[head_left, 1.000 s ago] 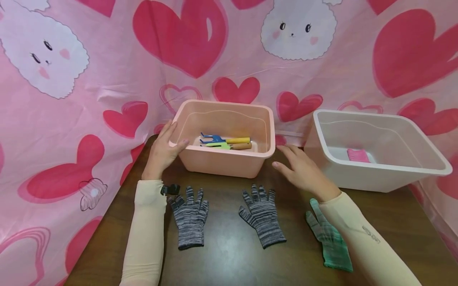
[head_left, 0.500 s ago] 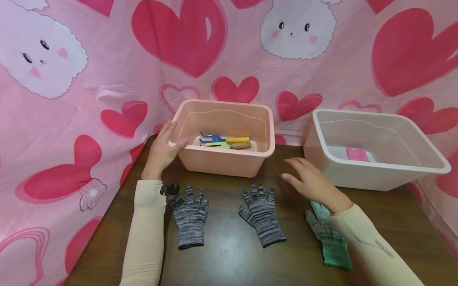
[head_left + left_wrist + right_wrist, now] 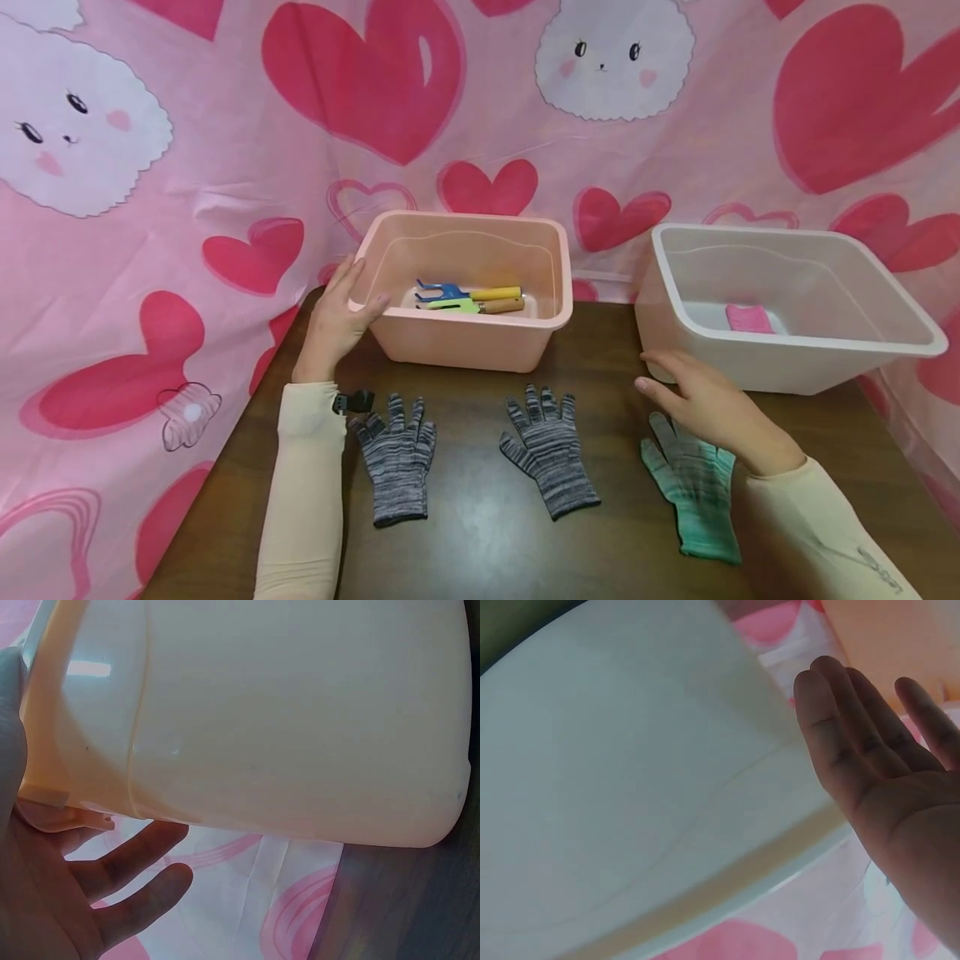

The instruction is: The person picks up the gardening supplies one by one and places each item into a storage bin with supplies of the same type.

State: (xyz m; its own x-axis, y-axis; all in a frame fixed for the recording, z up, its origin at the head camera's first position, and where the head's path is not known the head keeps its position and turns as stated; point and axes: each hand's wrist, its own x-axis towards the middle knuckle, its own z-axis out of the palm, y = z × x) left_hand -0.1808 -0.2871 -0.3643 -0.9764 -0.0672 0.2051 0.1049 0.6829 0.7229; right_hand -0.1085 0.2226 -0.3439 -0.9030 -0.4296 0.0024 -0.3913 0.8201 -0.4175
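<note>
My left hand (image 3: 333,321) rests at the left corner of the peach bin (image 3: 465,343), thumb over the front rim. In the left wrist view, its other fingers (image 3: 154,896) are loosely extended beside the bin wall. Inside lie a blue-headed hand fork (image 3: 480,293) with a yellow handle and a green-headed hand tool (image 3: 480,306) with a wooden handle. My right hand (image 3: 708,404), fingers extended and holding nothing, hovers before the white bin (image 3: 750,362) and above a green glove (image 3: 697,492). Whether it touches that bin I cannot tell.
Two grey-striped gloves, one left (image 3: 397,462) and one middle (image 3: 551,454), lie flat on the dark wooden table (image 3: 472,558). A small pink folded item (image 3: 748,318) sits in the white bin. A pink heart-patterned cloth (image 3: 255,150) hangs behind and on the left.
My right hand has moved right, away from the peach bin to the front of the white bin, uncovering more of the green glove. The left hand stays at the peach bin's corner.
</note>
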